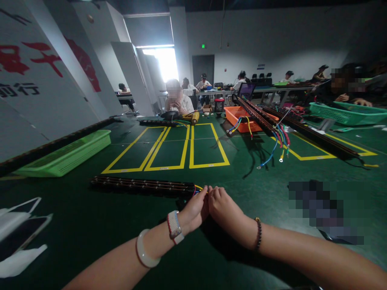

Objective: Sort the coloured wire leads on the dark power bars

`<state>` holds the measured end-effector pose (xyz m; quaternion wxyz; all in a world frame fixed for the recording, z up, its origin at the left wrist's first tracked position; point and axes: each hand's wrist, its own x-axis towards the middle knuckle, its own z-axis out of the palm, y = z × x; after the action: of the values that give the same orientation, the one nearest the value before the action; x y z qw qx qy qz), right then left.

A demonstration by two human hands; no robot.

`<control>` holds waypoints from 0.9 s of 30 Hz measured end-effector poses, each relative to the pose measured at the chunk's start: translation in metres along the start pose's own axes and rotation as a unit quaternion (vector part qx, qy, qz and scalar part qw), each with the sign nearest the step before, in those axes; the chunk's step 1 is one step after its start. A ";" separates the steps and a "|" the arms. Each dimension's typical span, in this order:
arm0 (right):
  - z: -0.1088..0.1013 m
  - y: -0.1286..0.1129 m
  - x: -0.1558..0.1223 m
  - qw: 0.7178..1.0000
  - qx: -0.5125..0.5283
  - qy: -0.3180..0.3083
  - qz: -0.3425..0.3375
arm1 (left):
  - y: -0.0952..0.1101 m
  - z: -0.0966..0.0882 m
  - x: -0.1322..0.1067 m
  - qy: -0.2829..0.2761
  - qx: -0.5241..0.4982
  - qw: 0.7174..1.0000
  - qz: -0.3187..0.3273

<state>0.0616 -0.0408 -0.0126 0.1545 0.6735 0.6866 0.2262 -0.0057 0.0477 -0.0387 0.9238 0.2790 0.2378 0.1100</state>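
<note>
A long black strip assembly [142, 185] with copper-coloured lines lies on the green table in front of me. Short yellow, blue and red wires [198, 188] come out of its right end and run in between my hands. My left hand [195, 209] is closed on these wires, thumb uppermost. Pressed up against it, my right hand [225, 205] has its fingers curled in. Whatever the right fingers pinch is hidden, and so are the wire tips.
A green basket [81, 155] at left and an orange basket [242, 123] carry more strips. Yellow tape frames [208, 165] mark the table [260, 193]. A yellow heat gun [195, 117] lies at the far side. A blurred dark object [326, 213] is at right. Co-workers sit beyond.
</note>
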 end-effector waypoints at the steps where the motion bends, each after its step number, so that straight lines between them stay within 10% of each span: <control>1: -0.004 0.004 -0.001 1.000 0.028 0.000 -0.002 | 0.000 0.000 0.000 0.011 -0.007 1.000 -0.001; 7: -0.018 0.055 0.001 0.976 0.210 -0.008 0.058 | 0.001 0.005 -0.001 0.028 -0.016 0.999 0.010; 10: -0.005 0.077 0.007 0.930 0.330 -0.127 0.104 | 0.002 0.008 -0.004 -0.009 -0.012 1.000 0.009; 16: 0.030 0.090 0.016 0.735 0.629 -0.252 0.038 | 0.005 0.011 -0.006 -0.018 0.022 0.999 0.040; 23: 0.035 0.074 0.012 0.400 0.866 -0.300 -0.012 | 0.007 0.011 -0.006 -0.088 0.053 0.995 0.011; 25: 0.035 0.074 0.011 0.399 0.869 -0.292 -0.007 | 0.008 0.013 -0.006 -0.087 0.040 0.995 0.017; 27: 0.035 0.075 0.012 0.461 0.847 -0.264 0.011 | 0.008 0.015 -0.006 -0.085 0.029 0.996 0.019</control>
<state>0.1433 -0.0261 -0.0024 -0.3200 0.5093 0.4599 -0.6533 -0.0042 0.0454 -0.0209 0.9301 0.3183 0.1562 0.0961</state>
